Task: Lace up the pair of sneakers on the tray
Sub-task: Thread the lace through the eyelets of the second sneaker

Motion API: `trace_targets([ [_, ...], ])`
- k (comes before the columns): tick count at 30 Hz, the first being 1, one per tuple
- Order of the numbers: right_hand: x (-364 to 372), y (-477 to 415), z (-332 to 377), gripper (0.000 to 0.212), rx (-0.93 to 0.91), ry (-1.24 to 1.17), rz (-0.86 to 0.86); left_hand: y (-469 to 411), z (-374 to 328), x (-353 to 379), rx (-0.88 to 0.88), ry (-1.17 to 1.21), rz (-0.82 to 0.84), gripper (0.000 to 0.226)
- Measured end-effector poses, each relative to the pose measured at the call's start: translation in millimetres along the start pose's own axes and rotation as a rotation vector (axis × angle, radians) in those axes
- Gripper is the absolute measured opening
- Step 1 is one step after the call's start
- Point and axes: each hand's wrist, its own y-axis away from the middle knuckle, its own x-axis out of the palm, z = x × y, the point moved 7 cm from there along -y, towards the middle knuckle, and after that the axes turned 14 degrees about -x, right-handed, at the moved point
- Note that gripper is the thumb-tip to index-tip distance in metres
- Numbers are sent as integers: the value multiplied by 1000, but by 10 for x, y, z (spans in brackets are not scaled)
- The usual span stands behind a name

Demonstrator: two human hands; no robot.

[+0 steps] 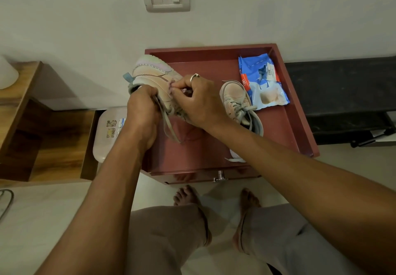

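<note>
A pastel pink sneaker (153, 72) is lifted above the left side of the dark red tray (293, 112), tipped on its side with the sole facing away. My left hand (142, 112) grips its heel end, and a grey lace (169, 124) hangs down past this hand. My right hand (196, 101), with a ring on one finger, pinches the lace at the sneaker's eyelets. The second sneaker (237, 101) lies on the tray to the right, its grey laces threaded and loose.
A blue and white packet (261, 79) lies at the tray's back right. The tray sits on a red cabinet with a metal knob (220, 176). A wooden shelf (32, 124) and a white stool (107, 133) stand left; a black bench (342, 94) is right. Bare feet are below.
</note>
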Motion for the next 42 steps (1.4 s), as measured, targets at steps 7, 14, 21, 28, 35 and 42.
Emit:
trace_targets([
  [7, 17, 40, -49, 9, -44, 30, 32, -49, 40, -51, 12, 1, -36, 24],
  [14, 114, 93, 164, 4, -79, -128, 70, -38, 45, -14, -15, 39, -4, 16],
  [21, -10, 37, -17, 10, -19, 13, -69, -24, 38, 4, 2, 6, -3, 19],
  [28, 75, 74, 98, 5, -115, -50, 35, -48, 58, -21, -30, 54, -11, 21],
  [35, -22, 62, -13, 6, -70, 16, 3, -15, 41, 0, -25, 7, -12, 28],
  [42, -91, 39, -81, 5, -46, 20, 51, -32, -24, -82, 64, -226, -79, 10],
])
